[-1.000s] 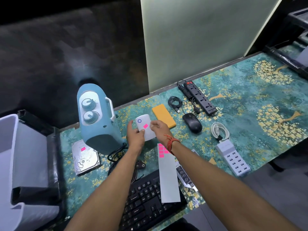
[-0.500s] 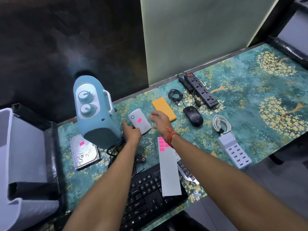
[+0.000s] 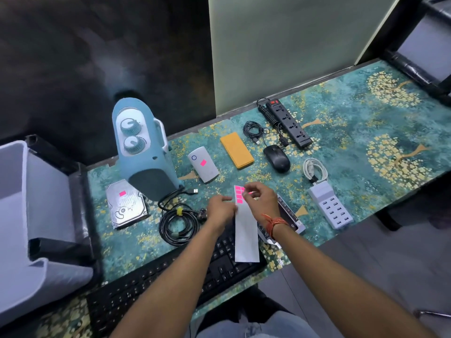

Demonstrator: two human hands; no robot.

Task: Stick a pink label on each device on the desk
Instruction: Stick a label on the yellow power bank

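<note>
Both hands have let go of the white device (image 3: 203, 164), which now lies on the desk (image 3: 366, 132) with its pink label (image 3: 203, 162). No writing can be read. The left hand (image 3: 220, 211) holds the label sheet (image 3: 245, 230); the right hand (image 3: 262, 200) pinches its pink end.

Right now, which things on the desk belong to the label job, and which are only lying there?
Job: label sheet, held by left hand and right hand; white device and hard drive, both labelled; yellow power bank, mouse, USB charger, unlabelled.

Lying about: grey bin, coiled cable.
</note>
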